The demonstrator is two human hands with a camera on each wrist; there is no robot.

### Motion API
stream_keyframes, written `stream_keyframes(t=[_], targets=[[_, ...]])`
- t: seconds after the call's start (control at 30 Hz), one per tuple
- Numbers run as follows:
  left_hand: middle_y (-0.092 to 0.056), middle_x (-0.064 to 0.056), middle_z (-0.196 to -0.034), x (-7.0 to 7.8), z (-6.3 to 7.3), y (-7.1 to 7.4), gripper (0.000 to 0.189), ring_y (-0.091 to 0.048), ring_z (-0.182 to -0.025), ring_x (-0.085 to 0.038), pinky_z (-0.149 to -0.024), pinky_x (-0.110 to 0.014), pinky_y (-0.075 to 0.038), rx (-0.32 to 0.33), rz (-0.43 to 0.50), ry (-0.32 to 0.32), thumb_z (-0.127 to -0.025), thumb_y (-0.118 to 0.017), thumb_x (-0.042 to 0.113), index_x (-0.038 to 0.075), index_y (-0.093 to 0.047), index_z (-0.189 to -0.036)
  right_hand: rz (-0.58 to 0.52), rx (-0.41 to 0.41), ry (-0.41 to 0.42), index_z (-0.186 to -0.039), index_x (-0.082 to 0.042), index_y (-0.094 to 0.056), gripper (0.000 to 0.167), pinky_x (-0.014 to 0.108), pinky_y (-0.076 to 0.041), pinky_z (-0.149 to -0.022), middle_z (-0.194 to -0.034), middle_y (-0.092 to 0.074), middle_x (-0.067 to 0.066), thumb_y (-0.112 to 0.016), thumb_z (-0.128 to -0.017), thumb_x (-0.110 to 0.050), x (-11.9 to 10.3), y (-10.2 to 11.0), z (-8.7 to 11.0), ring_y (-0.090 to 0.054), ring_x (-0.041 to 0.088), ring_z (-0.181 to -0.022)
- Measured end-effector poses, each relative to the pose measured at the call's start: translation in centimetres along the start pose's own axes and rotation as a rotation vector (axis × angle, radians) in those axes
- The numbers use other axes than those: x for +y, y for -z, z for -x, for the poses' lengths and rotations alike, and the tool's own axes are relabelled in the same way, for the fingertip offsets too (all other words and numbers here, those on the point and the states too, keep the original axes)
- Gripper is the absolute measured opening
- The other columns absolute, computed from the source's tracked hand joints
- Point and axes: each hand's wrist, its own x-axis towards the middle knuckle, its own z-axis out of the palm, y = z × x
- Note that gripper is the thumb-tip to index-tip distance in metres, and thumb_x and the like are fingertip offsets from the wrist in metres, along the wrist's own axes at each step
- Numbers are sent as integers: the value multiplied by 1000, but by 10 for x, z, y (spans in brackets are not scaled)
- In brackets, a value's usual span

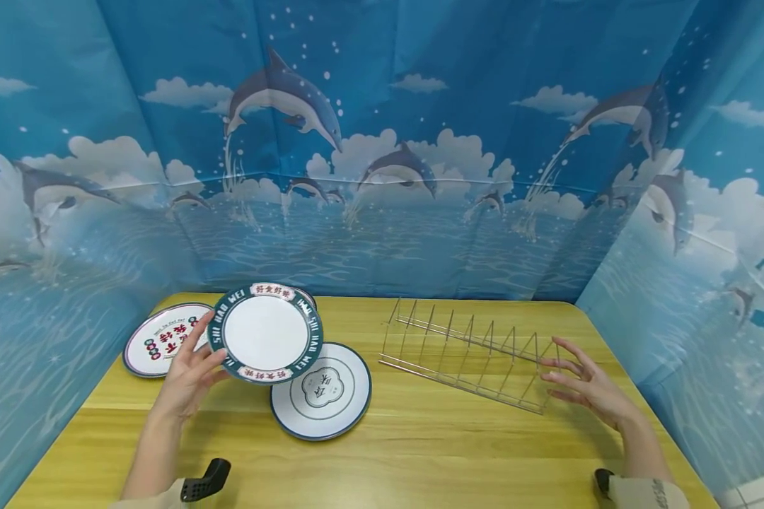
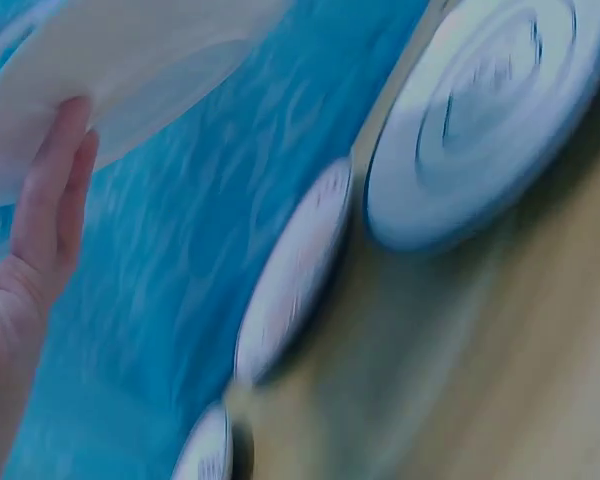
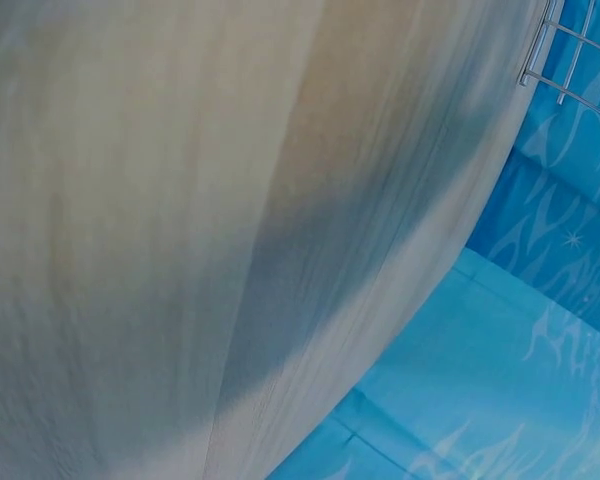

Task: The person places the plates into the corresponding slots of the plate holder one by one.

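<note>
My left hand (image 1: 191, 375) holds a round plate (image 1: 266, 332) by its left edge, raised over the table; it has a white centre and a dark green rim with lettering. In the left wrist view, fingers (image 2: 55, 190) lie against the plate's pale underside. My right hand (image 1: 588, 385) is at the right end of a wire dish rack (image 1: 465, 353), with fingers spread and fingertips right at the end wires. The right wrist view shows only a corner of the rack (image 3: 540, 50), without the hand.
Below the held plate lies a white plate (image 1: 321, 410) with a blue rim and grey centre motif. An oval plate (image 1: 165, 339) with red characters lies at the left, and another plate's rim (image 1: 307, 298) peeks out behind. A dolphin-print curtain (image 1: 382, 233) stands around the wooden table (image 1: 420, 452).
</note>
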Motion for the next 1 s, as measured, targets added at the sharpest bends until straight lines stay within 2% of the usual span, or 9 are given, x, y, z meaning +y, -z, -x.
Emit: stream_keyframes(t=[0.23,0.5,0.6,0.73,1.0], targets=[[-48,-5,-120,-13,-49,-66,67,-60,-93,-13,-74,-30,-56,-99,-36,38,-90,-47,-9,24,-27,-144,0,-23,16,-148,-22,-5,66,35,-51,-86,-125,-49,-7,-38,-96,2,2,0,-3,-57,17,-108],[-39,-18,-128,-39,-88,-146,71,-61,-90,-16,-76,-37,-55,-215,-34,124,-87,-50,-9,20,-24,-146,-7,-14,6,-148,-23,-5,67,36,-51,-86,-125,-48,-4,-39,-96,1,3,2,-3,-57,16,-108],[-39,-22,-130,-51,-98,-171,69,-61,-93,-18,-78,-42,-54,-267,-67,165,-88,-53,-6,24,-27,-145,-1,-10,4,-148,-24,-4,67,35,-51,-86,-125,-48,-4,-39,-97,0,3,2,-2,-57,16,-108],[-43,-20,-127,-66,-108,-201,67,-61,-93,-18,-79,-44,-53,-328,-111,204,-88,-57,-1,30,-32,-142,5,-8,6,-148,-23,-4,66,35,-51,-86,-125,-48,-4,-40,-96,0,3,2,-1,-57,16,-108],[-49,-15,-114,-87,-116,-255,66,-62,-87,-16,-78,-51,-50,-421,-143,221,-87,-59,1,31,-35,-141,-5,22,-6,-147,-26,-9,66,36,-52,-85,-125,-49,-1,-41,-96,0,1,-1,0,-58,16,-105]])
